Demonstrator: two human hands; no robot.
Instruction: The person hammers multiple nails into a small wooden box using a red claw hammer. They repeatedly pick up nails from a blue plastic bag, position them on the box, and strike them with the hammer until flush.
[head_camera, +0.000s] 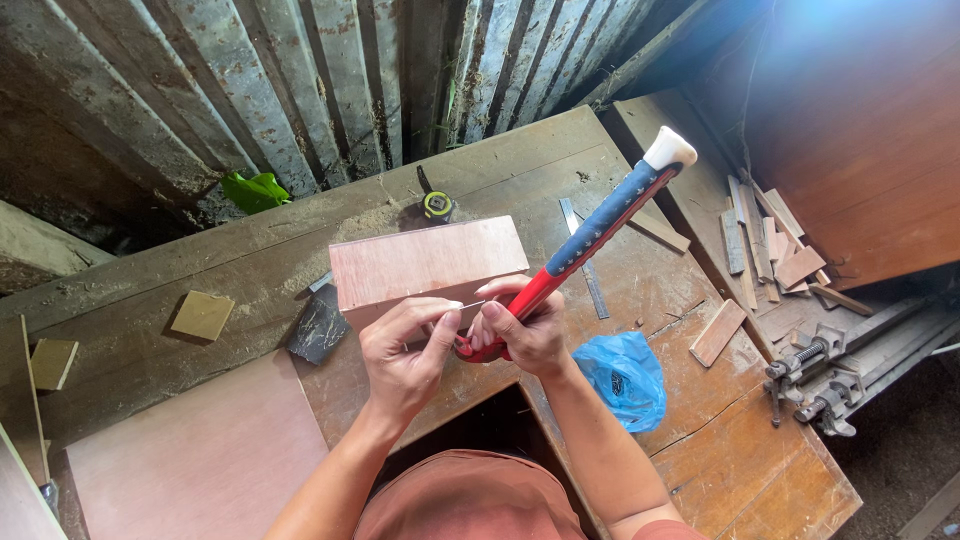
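- Head view: left hand (405, 345) pinches a thin nail (468, 305) against the plywood box (425, 262) on the workbench (700, 440); right hand (525, 330) grips the hammer (600, 222).
- Risk: fingertips sit beside the nail; a glancing blow could strike them or bend it.

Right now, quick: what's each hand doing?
Left hand: pinched shut on a thin nail against the plywood box.
Right hand: shut on the red hammer.

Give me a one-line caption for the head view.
Left hand pinches a thin nail against a plywood box; right hand grips a red-handled hammer.
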